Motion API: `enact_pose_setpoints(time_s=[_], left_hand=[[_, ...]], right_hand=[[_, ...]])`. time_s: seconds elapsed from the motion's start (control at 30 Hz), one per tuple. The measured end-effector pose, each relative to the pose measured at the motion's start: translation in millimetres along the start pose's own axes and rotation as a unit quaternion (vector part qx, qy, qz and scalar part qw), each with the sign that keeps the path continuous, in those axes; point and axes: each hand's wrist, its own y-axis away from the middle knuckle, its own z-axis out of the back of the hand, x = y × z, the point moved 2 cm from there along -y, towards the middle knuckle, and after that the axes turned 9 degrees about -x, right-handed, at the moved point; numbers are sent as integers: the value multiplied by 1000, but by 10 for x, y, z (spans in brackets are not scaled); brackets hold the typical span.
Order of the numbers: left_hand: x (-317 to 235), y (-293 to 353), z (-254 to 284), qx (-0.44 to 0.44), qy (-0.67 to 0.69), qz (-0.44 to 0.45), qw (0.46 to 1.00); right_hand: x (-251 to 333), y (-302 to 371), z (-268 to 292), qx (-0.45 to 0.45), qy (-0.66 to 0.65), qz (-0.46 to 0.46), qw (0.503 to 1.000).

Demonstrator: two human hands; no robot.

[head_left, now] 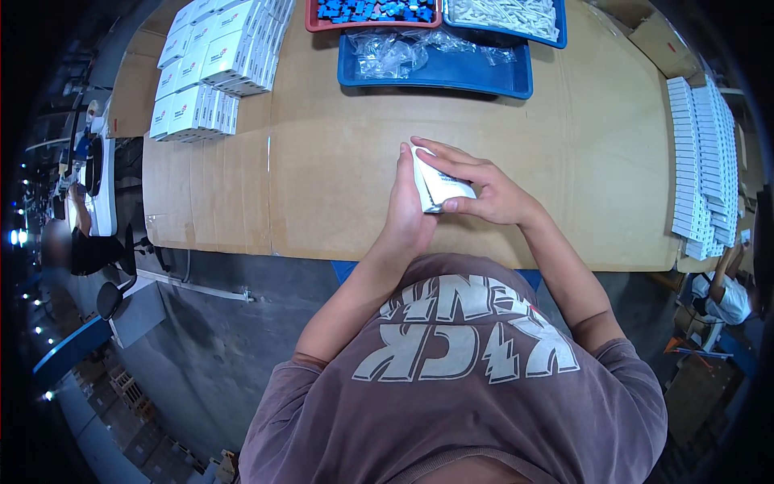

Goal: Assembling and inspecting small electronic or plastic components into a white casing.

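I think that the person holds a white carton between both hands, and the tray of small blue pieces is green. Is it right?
Not entirely: the tray of small blue pieces is red, not green, as the head view shows. The left hand and right hand do hold the white carton.

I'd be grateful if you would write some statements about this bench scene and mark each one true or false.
1. The white box is between the left hand and the right hand. True.
2. The red tray holds white pieces. False: the red tray holds blue pieces.
3. Clear bags lie in the nearest tray. True.
4. White stacks stand only on the left. False: besides the left stack, there is a right stack.
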Motion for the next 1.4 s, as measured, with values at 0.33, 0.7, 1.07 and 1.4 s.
enact_pose_setpoints(time_s=[0.33,0.7,1.07,1.4], left_hand=[[-10,47,-91,20,-28,-39,999],[-12,54,-23,52,-167,-48,983],[-131,288,-208,107,-215,-148,960],[-242,378,-75,142,-351,-151,913]], right_hand=[[82,-11,86,30,110,33,993],[153,108,101,-80,45,-64,994],[152,200,498,-230,26,-52,972],[124,242,399,-175,-200,-82,961]])
